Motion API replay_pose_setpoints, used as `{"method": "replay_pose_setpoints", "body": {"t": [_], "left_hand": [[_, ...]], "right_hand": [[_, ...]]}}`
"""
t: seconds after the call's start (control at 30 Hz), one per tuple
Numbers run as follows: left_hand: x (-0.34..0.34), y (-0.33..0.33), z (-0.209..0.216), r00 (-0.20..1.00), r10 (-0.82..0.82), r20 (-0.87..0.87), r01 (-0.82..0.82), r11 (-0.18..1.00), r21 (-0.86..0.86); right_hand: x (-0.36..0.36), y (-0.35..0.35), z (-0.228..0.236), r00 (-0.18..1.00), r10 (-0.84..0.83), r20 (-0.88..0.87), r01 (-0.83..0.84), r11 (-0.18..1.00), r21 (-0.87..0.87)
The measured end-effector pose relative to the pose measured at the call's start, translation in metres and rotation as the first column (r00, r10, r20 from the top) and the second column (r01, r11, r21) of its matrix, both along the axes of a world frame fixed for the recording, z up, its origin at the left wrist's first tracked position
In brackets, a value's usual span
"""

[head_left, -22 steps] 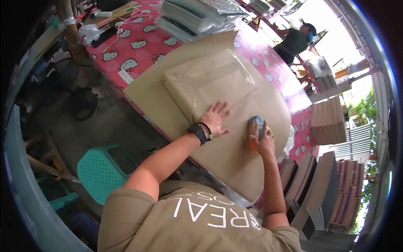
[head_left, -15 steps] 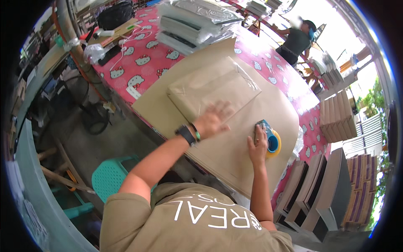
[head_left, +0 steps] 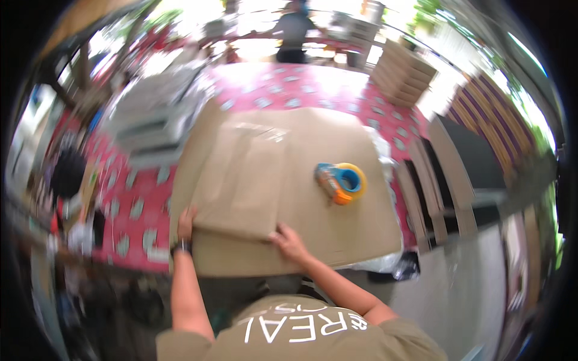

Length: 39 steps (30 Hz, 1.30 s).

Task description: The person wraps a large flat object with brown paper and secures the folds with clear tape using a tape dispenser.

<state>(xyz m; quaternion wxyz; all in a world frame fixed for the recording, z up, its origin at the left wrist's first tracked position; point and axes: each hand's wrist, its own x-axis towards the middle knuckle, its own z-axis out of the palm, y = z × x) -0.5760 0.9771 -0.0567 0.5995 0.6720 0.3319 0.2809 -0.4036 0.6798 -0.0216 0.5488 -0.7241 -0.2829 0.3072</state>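
A flat package wrapped in brown paper (head_left: 241,180), clear tape shining near its far end, lies on a large sheet of brown paper (head_left: 337,240). At the package's near left corner is my left hand (head_left: 187,222), its fingers closed along the edge, a dark band on the wrist. My right hand (head_left: 289,242) grips the near right corner, with thumb and fingers at the edge. To the right, a blue and orange tape dispenser (head_left: 341,183) with a yellowish roll rests on the sheet, untouched. Motion blurs the fingers somewhat.
A pink patterned tablecloth (head_left: 135,204) covers the table. Plastic-wrapped stacks (head_left: 150,114) stand at the far left. Dark-faced boards (head_left: 463,156) and brown cartons (head_left: 402,72) stand to the right. Beyond the table is another person (head_left: 293,33).
My view has turned to the right. My right hand has let go of the tape dispenser and moved to the package's near right corner; my left hand has moved to the near left corner.
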Motion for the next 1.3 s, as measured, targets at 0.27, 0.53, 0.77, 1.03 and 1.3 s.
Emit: {"method": "replay_pose_setpoints", "body": {"t": [0.27, 0.53, 0.77, 1.03, 1.3], "left_hand": [[-0.060, -0.016, 0.114, 0.968, -0.120, 0.222, 0.090, 0.986, 0.141], [0.036, -0.005, 0.137, 0.788, -0.234, 0.569, 0.075, 0.955, 0.288], [0.029, -0.085, 0.183, 0.639, -0.194, 0.745, 0.323, 0.946, -0.030], [0.036, -0.192, 0.183, 0.739, -0.304, 0.601, 0.406, 0.913, -0.037], [0.136, -0.449, 0.177, 0.490, -0.793, 0.361, 0.857, 0.514, -0.035]], "right_hand": [[-0.010, -0.033, 0.175, 0.968, -0.103, 0.230, 0.048, 0.971, 0.233], [0.093, 0.035, 0.144, 0.798, -0.352, 0.489, 0.053, 0.849, 0.525], [0.072, 0.009, 0.118, 0.989, -0.086, 0.116, 0.025, 0.894, 0.448], [0.016, -0.178, 0.127, 0.936, -0.342, -0.089, 0.334, 0.775, 0.536], [-0.041, -0.487, 0.072, 0.616, -0.718, -0.325, 0.730, 0.364, 0.578]]}}
